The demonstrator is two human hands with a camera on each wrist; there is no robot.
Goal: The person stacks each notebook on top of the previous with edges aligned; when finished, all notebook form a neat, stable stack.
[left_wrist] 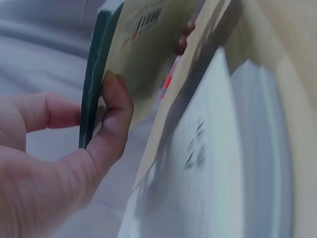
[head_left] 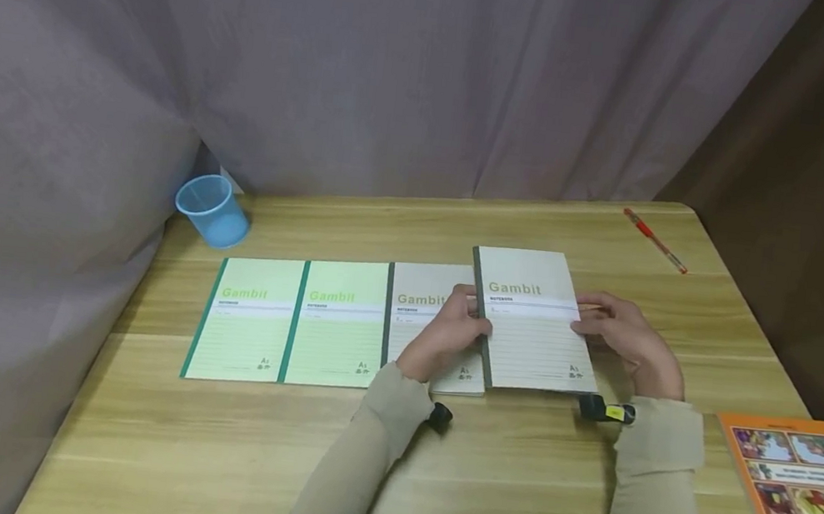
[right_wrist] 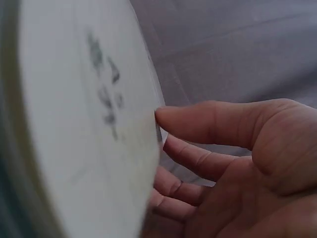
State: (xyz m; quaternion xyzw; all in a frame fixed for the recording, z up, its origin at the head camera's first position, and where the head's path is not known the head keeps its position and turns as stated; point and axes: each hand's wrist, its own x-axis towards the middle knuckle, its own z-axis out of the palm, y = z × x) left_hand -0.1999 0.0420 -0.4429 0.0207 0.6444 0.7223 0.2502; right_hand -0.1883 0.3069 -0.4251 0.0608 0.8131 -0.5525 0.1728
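Note:
A white notebook (head_left: 533,328) with a dark spine is held between both hands, raised off the table at the right end of a row. My left hand (head_left: 445,332) pinches its spine edge, thumb on the cover and fingers behind, as the left wrist view also shows. Along the opposite edge my right hand (head_left: 625,338) pinches it between thumb and fingers. Beneath the left hand lies another white notebook (head_left: 410,345), partly covered. To its left, two green notebooks (head_left: 338,341) lie side by side, the outer green notebook (head_left: 241,339) being leftmost.
A blue cup (head_left: 223,220) stands at the table's back left corner. Near the back right edge lies a red pen (head_left: 658,243). An orange printed sheet or booklet (head_left: 766,478) sits at the front right. Grey curtain (head_left: 371,77) hangs behind the table.

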